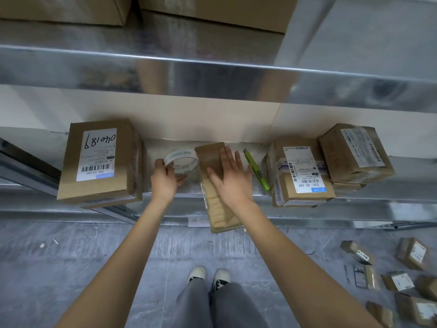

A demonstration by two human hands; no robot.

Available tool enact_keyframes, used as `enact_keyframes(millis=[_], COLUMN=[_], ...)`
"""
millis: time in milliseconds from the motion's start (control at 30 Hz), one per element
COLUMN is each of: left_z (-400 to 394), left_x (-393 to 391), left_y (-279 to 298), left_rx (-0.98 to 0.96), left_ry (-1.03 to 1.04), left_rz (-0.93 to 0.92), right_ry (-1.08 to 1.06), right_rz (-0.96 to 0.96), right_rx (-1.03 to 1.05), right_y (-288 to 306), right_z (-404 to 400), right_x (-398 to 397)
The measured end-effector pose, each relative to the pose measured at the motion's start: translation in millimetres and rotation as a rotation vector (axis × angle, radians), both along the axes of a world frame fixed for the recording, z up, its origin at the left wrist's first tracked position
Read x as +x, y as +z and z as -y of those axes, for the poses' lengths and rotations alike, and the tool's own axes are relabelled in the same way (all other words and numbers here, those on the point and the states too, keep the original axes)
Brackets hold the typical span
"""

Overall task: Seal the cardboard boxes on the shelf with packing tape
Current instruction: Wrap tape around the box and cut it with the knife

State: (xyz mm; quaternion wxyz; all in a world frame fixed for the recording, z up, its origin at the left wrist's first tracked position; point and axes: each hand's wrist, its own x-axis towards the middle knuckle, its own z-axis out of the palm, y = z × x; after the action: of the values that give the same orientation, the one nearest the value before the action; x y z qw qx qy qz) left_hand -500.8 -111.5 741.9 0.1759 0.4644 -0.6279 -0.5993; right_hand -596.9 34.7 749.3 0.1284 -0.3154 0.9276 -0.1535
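I am pressing my right hand (233,177) flat, fingers straight and spread, on top of a narrow cardboard box (216,185) that is lying on the metal shelf (354,202). Its long axis is running from the back of the shelf out towards me, and its near end is hanging over the shelf's front edge. My left hand (165,179) is gripping a roll of clear packing tape (182,161), fingers curled round its near rim, just left of the box and touching its far corner. A green utility knife (256,170) is lying just right of the box, roughly parallel to it. A labelled carton (100,159) is sitting to the left, and two taped parcels (328,166) to the right.
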Motion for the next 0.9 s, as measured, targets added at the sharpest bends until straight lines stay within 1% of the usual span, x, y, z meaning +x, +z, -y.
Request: enact_keyframes(millis=[67,133,167,200,267,367,433,500,567,600,667,733,767,833,900], left_z=[-6,-12,-17,-21,-27,-30,-29,-30,-30,-29,-26,-23,-21,-17,-19], left_x=[-10,-18,-19,-20,-19,-16,-14,-14,-16,-17,-19,-17,-15,-14,-15], left_y=[-5,-9,-11,-14,-20,-25,-25,-22,-13,-8,5,16,18,17,16], left_rx=[0.167,0.406,0.512,0.568,0.617,0.711,0.707,0.665,0.545,0.449,0.184,-0.095,-0.202,-0.327,-0.405], left_ry=[0.140,0.280,0.307,0.302,0.264,0.229,0.199,0.156,0.125,0.129,0.137,0.071,0.034,-0.021,-0.080], left_rz=[-0.081,-0.177,-0.199,-0.196,-0.206,-0.266,-0.269,-0.274,-0.252,-0.228,-0.150,-0.026,0.029,0.068,0.066], right_ry=[0.006,-0.004,-0.008,-0.006,0.023,0.043,0.054,0.064,0.047,0.036,-0.006,-0.086,-0.123,-0.161,-0.149], right_rz=[-0.036,-0.004,0.031,0.061,0.070,-0.011,-0.052,-0.041,0.040,0.090,0.206,0.401,0.492,0.609,0.611], right_rx=[0.042,0.068,0.072,0.075,0.091,0.099,0.099,0.065,-0.072,-0.169,-0.390,-0.555,-0.583,-0.566,-0.532], right_y=[5,12,15,17,16,10,10,13,14,14,14,15,15,11,6], right_z=[2,9,14,18,25,25,24,23,21,19,15,9,6,-3,-6], right_x=[0,2,4,8,17,21,22,22,21,21,19,16,14,9,8])
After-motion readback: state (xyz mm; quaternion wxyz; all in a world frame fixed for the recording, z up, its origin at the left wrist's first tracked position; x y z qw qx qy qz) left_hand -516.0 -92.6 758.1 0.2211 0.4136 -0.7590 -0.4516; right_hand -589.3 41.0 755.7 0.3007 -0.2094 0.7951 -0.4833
